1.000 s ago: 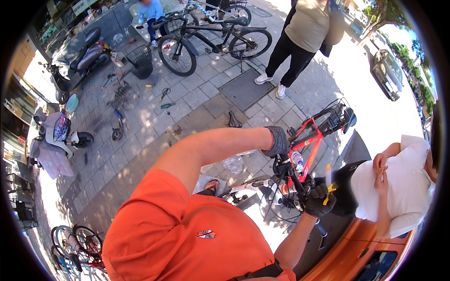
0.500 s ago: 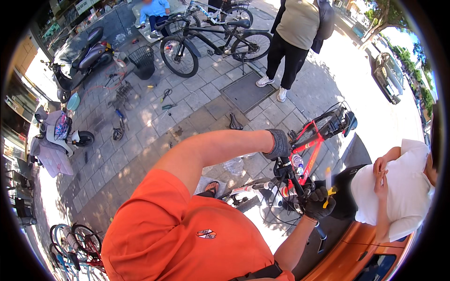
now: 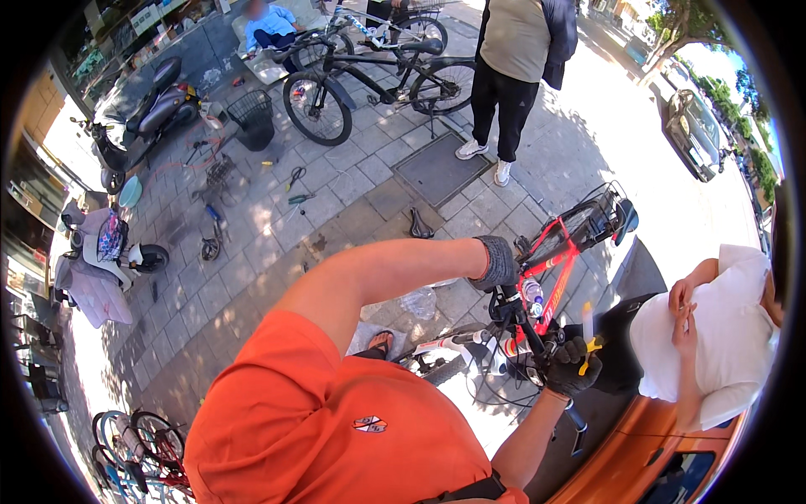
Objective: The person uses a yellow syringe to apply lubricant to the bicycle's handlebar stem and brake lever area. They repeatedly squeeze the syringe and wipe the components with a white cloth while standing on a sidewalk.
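Observation:
My left hand (image 3: 499, 262), in a grey knit glove, is closed on the handlebar (image 3: 529, 330) of a red bicycle (image 3: 555, 291) at its far end; its fingers are mostly hidden. Toward the bar's near end is my right hand (image 3: 571, 368), in a dark glove. Its fingers curl round a small yellow-handled tool (image 3: 591, 356), close to the bar and cables. A pale, narrow piece with a yellow tip stands above that handle; its exact kind is unclear. A bottle (image 3: 533, 291) sits in the bicycle's frame.
A person in a white top (image 3: 701, 336) stands close on the right, by an orange vehicle (image 3: 617, 454). Another person (image 3: 510, 80) stands ahead near a black bicycle (image 3: 378, 84). A loose saddle (image 3: 421, 223), pliers (image 3: 300, 199) and scissors (image 3: 295, 177) lie on the paving. Scooters (image 3: 149, 113) are at left.
The view has shifted slightly. Both hands keep their places on the red bicycle, with the yellow-handled tool still in the right one. The standing person ahead has shifted posture a little.

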`<action>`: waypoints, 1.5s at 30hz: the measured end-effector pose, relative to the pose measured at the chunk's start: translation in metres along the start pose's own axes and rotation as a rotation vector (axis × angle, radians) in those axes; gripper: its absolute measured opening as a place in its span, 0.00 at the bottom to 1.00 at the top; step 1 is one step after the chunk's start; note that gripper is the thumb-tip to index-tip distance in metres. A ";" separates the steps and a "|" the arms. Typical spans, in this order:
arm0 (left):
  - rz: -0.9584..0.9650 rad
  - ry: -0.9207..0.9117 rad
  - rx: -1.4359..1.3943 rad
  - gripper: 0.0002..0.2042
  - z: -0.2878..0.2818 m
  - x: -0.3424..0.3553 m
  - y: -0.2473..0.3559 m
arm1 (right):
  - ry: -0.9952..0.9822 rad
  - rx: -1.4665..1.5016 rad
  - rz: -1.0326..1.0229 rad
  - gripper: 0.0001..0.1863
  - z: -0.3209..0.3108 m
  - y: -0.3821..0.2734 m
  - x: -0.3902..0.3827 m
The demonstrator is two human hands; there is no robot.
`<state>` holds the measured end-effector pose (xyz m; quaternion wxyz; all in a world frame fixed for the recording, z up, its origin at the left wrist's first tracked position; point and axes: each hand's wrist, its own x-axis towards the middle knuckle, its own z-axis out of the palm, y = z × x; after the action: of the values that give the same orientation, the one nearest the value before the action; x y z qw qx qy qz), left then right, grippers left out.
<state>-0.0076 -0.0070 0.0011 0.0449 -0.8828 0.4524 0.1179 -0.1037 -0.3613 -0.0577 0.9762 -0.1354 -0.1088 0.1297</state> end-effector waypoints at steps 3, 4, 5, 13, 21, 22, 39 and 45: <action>-0.003 -0.012 -0.003 0.17 0.000 0.001 0.000 | -0.020 0.004 0.001 0.18 0.000 0.001 0.000; -0.004 -0.015 -0.003 0.17 0.000 0.001 0.001 | -0.030 0.007 0.000 0.18 0.002 0.002 0.001; 0.000 -0.011 -0.004 0.17 0.000 0.001 -0.001 | -0.037 0.005 -0.002 0.19 0.003 0.002 0.002; -0.001 -0.009 -0.021 0.18 0.004 0.005 -0.001 | -0.016 0.008 -0.032 0.22 -0.006 -0.002 -0.001; -0.016 -0.023 -0.026 0.18 0.003 0.004 0.000 | -0.022 -0.001 -0.034 0.22 -0.003 0.001 -0.001; -0.020 -0.016 -0.029 0.18 0.004 0.004 0.000 | -0.020 0.001 -0.036 0.22 0.000 0.002 -0.001; -0.027 -0.079 0.028 0.23 -0.002 0.005 0.000 | -0.039 -0.022 -0.022 0.21 0.006 0.004 0.001; -0.026 -0.084 0.009 0.25 0.002 0.007 0.001 | -0.050 -0.030 -0.023 0.22 0.007 0.004 0.002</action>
<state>-0.0041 -0.0129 -0.0024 0.0694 -0.8827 0.4390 0.1524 -0.1047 -0.3552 -0.0524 0.9725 -0.1452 -0.1368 0.1202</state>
